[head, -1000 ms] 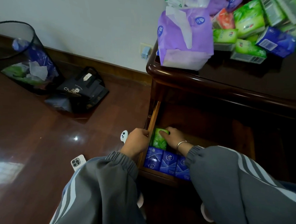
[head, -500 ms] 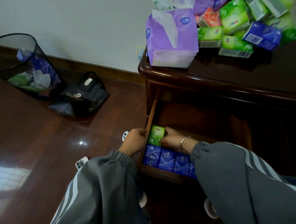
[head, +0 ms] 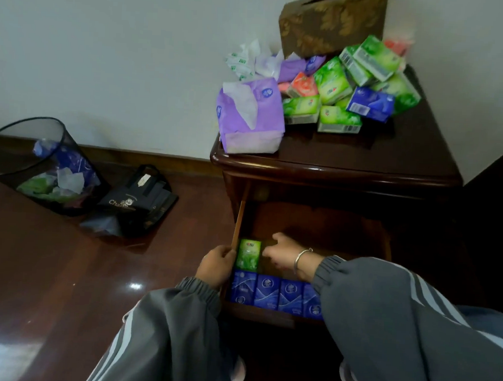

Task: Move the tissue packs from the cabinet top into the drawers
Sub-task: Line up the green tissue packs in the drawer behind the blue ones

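Green pack stood upright in drawer, against left wall, behind blue row. Left hand curled on drawer side. Right hand relaxed, empty, just beside pack. Pile left on surface. Next pack best set flush beside green one.

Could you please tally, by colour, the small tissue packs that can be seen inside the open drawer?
Green plastic-wrapped tissue pack: 1
Blue plastic-wrapped tissue packs: 4
Total: 5 visible in the wooden drawer; the grey right sleeve covers part of the blue row, so more may be hidden.
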A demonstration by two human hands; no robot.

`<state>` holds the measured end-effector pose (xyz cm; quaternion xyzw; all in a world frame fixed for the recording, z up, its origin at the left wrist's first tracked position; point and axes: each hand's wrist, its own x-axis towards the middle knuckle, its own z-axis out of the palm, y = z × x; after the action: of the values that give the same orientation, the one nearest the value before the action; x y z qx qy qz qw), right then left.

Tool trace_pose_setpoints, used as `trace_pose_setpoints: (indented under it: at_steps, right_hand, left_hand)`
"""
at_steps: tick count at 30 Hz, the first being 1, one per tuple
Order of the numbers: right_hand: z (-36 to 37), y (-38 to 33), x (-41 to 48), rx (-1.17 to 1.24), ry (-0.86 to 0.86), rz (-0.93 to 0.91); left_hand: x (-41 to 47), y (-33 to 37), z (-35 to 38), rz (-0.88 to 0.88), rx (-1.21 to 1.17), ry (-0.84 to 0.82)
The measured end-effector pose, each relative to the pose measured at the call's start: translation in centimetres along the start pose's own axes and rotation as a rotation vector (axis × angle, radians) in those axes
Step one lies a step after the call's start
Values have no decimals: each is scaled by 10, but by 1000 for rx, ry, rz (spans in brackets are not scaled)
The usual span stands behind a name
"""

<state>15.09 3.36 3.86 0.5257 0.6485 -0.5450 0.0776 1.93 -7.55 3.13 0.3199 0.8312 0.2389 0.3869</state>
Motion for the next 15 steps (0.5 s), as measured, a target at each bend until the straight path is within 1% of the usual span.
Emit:
trace_pose_setpoints:
  at_steps: [3,6,7,8,11,12,13,15]
  right_hand:
    - [-34,-4,-45,50,-26,-116]
    - [-82,-1,-91,94,56,-289]
    - [-101,2,-103,80,137,-350]
    - [-121,6,-113,53,257,-403]
    - [-179,20,-124,-16,716,-476]
    - [-197,24,-123,-38,830,-478]
    - [-212,28,-120,-84,914,-469]
    - [-239,33,-107,-230,1010,-428]
  left_hand:
    - [-10,13,-8,24,91,-5]
    - [-21,35,-18,85,167,-16]
    - [-25,45,-22,118,173,-15]
    - [-29,56,-27,158,174,-13]
    - [-40,97,-40,312,178,1]
    - [-44,114,-43,367,178,11]
    - [-47,130,-45,425,171,24]
    - [-51,162,-46,523,136,53]
